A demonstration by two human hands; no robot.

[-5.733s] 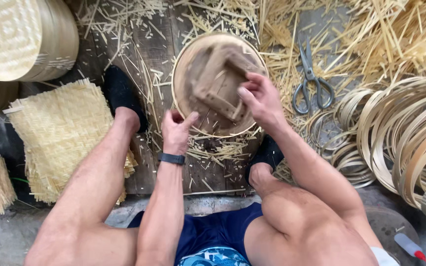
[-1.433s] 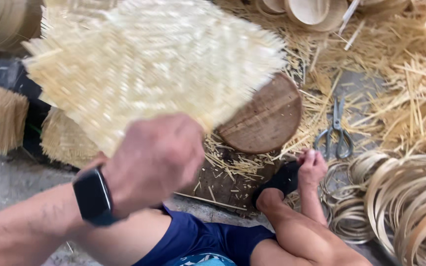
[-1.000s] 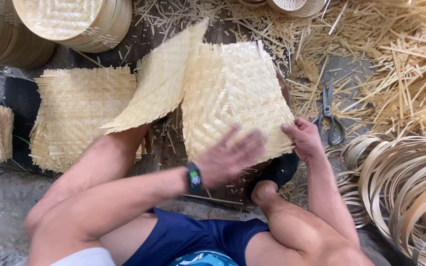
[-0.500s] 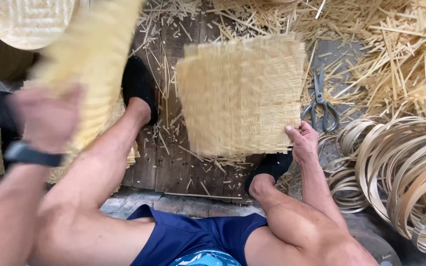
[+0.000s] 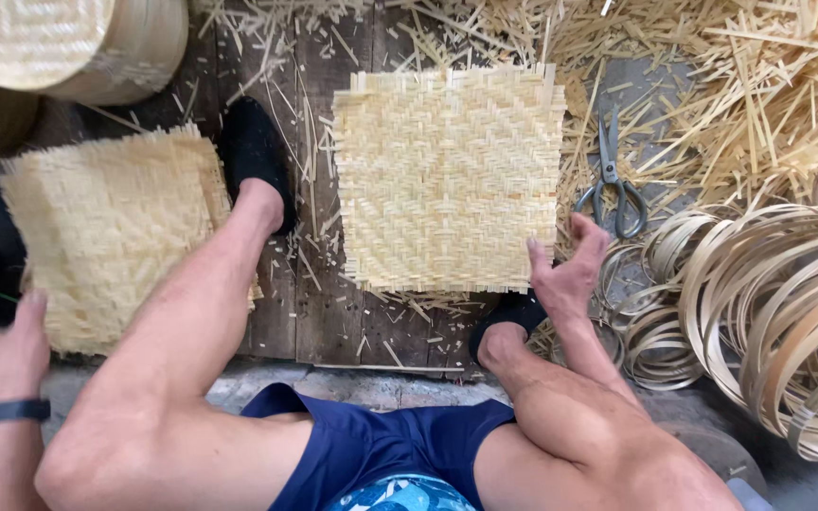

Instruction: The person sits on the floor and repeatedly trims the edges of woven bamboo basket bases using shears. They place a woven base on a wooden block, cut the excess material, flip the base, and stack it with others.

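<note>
while seemingly open, right hand [image 5: 568,274] beside woven mat [image 5: 449,180]

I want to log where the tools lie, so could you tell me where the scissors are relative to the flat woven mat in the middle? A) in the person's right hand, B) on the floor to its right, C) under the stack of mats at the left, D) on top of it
B: the scissors lie on the floor just right of the woven mat, above the open right hand.
</note>
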